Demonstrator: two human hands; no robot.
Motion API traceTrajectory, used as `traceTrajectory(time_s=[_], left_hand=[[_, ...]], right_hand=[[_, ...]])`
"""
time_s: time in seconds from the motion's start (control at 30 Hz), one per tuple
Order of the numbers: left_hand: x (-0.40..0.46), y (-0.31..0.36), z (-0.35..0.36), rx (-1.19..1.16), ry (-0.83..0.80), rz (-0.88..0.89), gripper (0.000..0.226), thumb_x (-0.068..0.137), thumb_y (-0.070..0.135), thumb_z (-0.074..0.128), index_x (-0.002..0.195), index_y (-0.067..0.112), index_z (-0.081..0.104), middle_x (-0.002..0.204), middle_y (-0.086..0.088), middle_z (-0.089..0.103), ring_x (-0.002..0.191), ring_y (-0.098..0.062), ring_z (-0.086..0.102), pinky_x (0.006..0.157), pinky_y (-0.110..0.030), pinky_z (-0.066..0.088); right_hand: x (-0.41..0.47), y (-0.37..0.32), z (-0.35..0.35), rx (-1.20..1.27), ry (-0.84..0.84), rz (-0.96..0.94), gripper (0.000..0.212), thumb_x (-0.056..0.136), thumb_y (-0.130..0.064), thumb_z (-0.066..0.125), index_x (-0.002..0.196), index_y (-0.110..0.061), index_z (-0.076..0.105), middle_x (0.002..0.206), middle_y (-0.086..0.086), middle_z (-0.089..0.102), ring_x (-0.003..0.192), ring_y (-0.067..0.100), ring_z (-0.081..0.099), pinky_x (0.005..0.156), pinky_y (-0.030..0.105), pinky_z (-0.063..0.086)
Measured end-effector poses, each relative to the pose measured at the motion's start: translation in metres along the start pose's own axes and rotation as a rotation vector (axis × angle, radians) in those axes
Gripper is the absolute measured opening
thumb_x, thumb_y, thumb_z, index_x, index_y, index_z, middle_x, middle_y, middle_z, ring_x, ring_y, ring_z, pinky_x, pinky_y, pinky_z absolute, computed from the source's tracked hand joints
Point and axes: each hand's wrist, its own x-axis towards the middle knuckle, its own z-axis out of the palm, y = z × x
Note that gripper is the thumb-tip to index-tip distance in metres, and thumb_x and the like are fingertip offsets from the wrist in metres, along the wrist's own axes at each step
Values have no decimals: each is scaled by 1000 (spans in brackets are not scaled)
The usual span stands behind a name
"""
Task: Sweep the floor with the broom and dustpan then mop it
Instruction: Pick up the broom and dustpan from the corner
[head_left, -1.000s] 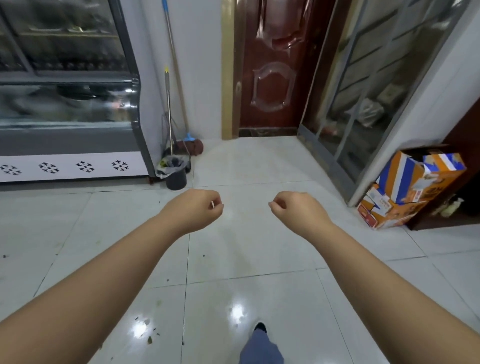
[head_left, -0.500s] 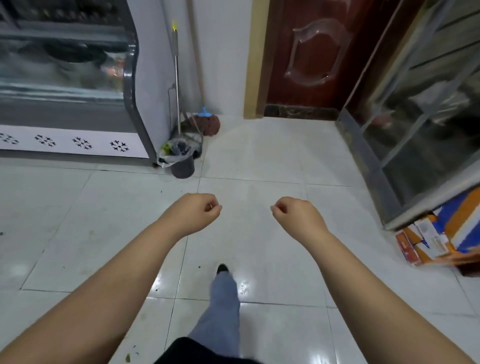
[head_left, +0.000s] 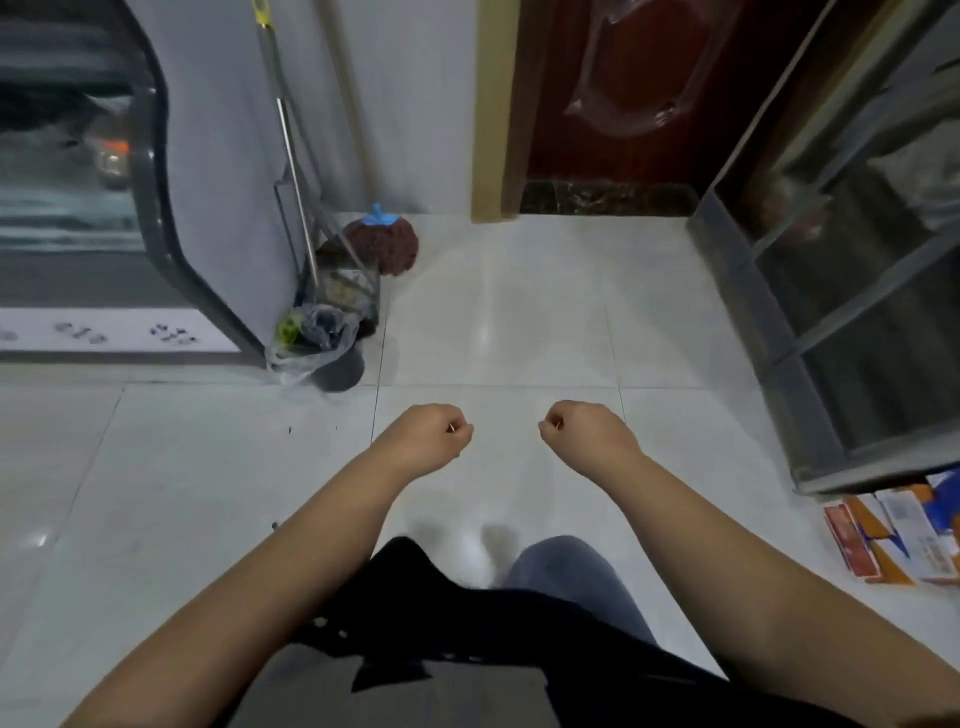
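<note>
We held both arms out in front of us over the white tiled floor, and each fist was curled closed with nothing in it: the left hand and the right hand hung apart from each other above the same tile, knuckles up, thumbs tucked toward the middle. The cleaning tools stood ahead and to our left, well apart from either hand, in the corner beside the dark-framed display cabinet. There a metal handle leaned against the cabinet's pale side panel and ran down to the dustpan, though we could not tell whether the broom head sat behind it. Just beyond lay the reddish-brown mop head with its blue cap, resting on the floor near the wall. In front of the dustpan stood a small dark bin lined with a clear plastic bag. A dark red door closed off the far side.
</note>
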Motion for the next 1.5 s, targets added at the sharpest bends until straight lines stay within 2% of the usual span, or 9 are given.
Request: traceTrajectory(time_s=[0.2,0.33,0.5,0.67,0.83,1.0,1.17,1.33,1.5], left_hand=[[124,32,-50,20,34,-41,23,94,32,46,85,18,61,87,2,68,86,-19,63,72,-27,46],[191,56,-88,-86,76,-126,24,95,32,46,88,16,62,88,1,67,86,-19,62,73,-28,46],[256,75,-139,-128,151,-202,22,96,28,46,85,15,61,83,3,63,78,-15,56,57,-22,40],[311,79,-188,-187,247,-267,28,97,26,46,95,7,66,86,-3,68,81,-16,58,76,-29,47],[378,60,-238,-309,309,-346,25,97,26,45,91,11,64,81,0,66,82,-16,60,69,-25,44],[441,34,-296,-480,395,-424,23,96,22,45,87,10,63,85,-8,69,84,-21,62,88,-34,50],[486,13,-357,-539,480,-511,26,97,22,44,75,16,57,76,0,64,89,-25,64,88,-36,51],[504,-8,-388,-709,593,-594,31,97,23,46,68,21,55,68,7,61,77,-19,60,85,-35,50],[518,-28,-410,-888,759,-758,26,96,23,46,86,7,64,75,0,66,80,-20,64,88,-35,51]], right_hand=[[133,0,-58,2,-8,-44,30,96,-27,39,110,-13,62,107,6,65,81,18,48,67,24,38],[222,-6,-106,-32,-50,-117,27,96,-27,39,102,-14,63,97,5,62,80,19,48,66,24,37],[315,-32,-162,-88,-126,-230,21,96,-27,39,90,-17,57,85,-1,53,80,20,49,66,24,38],[390,-75,-200,-101,-140,-374,24,96,-28,40,84,-15,56,82,-1,52,79,19,48,67,25,36],[475,-122,-224,-119,-181,-459,25,96,-28,41,80,-11,51,81,4,54,74,21,47,64,26,36],[564,-182,-254,-206,-198,-533,28,95,-28,41,73,-12,48,74,1,51,74,21,48,61,27,35],[625,-242,-282,-232,-228,-634,40,94,-28,42,57,-18,34,65,2,44,71,21,44,54,29,28],[667,-296,-288,-230,-326,-717,33,96,-31,44,95,-5,65,96,13,64,83,24,53,71,29,39],[714,-363,-271,-249,-455,-866,35,95,-32,46,96,-4,67,96,14,68,94,29,61,84,36,49]])
